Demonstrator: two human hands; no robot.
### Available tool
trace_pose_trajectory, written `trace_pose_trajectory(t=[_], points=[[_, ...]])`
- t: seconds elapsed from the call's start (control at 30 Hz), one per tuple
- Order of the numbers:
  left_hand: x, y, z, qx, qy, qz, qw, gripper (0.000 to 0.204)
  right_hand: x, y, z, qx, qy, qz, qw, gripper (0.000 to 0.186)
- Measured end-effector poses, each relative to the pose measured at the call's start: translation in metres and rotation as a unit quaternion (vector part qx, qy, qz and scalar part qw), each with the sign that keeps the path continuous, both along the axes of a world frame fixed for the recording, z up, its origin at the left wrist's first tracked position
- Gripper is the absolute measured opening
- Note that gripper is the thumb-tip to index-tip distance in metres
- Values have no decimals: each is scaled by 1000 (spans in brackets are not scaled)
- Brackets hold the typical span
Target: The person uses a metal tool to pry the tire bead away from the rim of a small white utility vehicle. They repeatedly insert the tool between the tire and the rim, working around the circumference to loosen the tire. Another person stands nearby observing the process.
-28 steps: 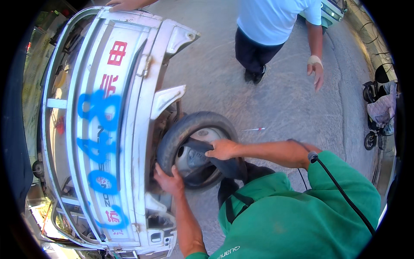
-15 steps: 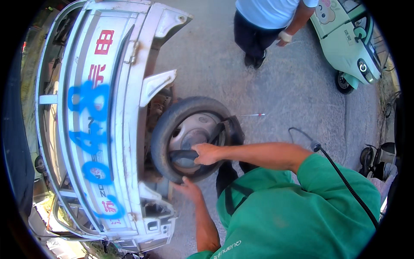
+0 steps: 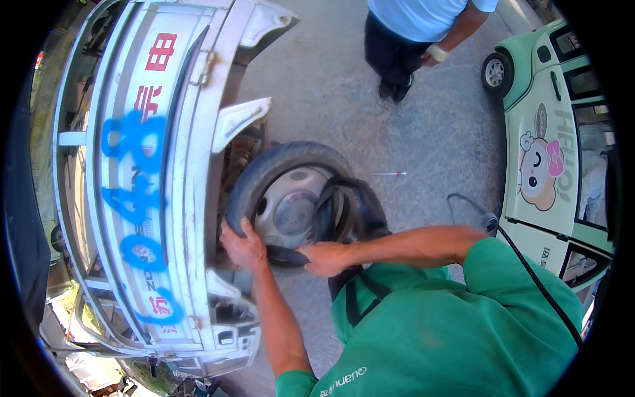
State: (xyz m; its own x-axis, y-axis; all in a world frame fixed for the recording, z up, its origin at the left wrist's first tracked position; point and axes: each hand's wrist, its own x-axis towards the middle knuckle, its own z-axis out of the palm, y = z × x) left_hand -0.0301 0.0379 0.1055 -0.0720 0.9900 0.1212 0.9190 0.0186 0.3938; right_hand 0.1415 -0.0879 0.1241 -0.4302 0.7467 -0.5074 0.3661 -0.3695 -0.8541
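Observation:
A wheel (image 3: 291,205) with a dark tyre and silver-grey rim lies beside the rear of a white truck (image 3: 195,172). A black rubber inner tube (image 3: 286,255) loops across the rim and hangs over the tyre's right side. My right hand (image 3: 324,258) closes round the tube at the wheel's near edge. My left hand (image 3: 246,249) lies against the tyre's near-left side with thumb and forefinger apart; some of its fingers are hidden. The tube's left end runs up to this hand.
A person in a light blue shirt (image 3: 420,26) stands beyond the wheel. At right is a pale green vehicle (image 3: 529,225) with a cartoon picture. A thin rod with a red mark (image 3: 397,174) lies on the concrete ground (image 3: 436,145). A black braided cord (image 3: 536,284) crosses my right shoulder.
My left hand has moved up and left onto the tyre. The right hand has pulled the tube down toward me. The green vehicle has moved farther into view at right.

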Motion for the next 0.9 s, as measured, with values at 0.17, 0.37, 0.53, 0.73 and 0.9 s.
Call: trace_pose_trajectory(t=[0.17, 0.37, 0.53, 0.73, 0.9], points=[[-20, -6, -22, 53, -31, 9, 998, 64, 27, -14, 14, -34, -28, 69, 997, 49], [-73, -29, -84, 39, -151, 46, 987, 69, 14, -12, -7, -48, -114, 158, 980, 42], [-90, -59, -96, -2, -227, 53, 972, 76, 0, -7, -24, -51, -131, 180, 974, 43], [-116, -40, -106, -38, -265, 42, 963, 77, -45, 29, -77, -157, -70, 88, 981, 52], [-86, -44, -76, -84, -231, 68, 967, 90, -74, 57, -118, -247, 39, 18, 968, 63]])
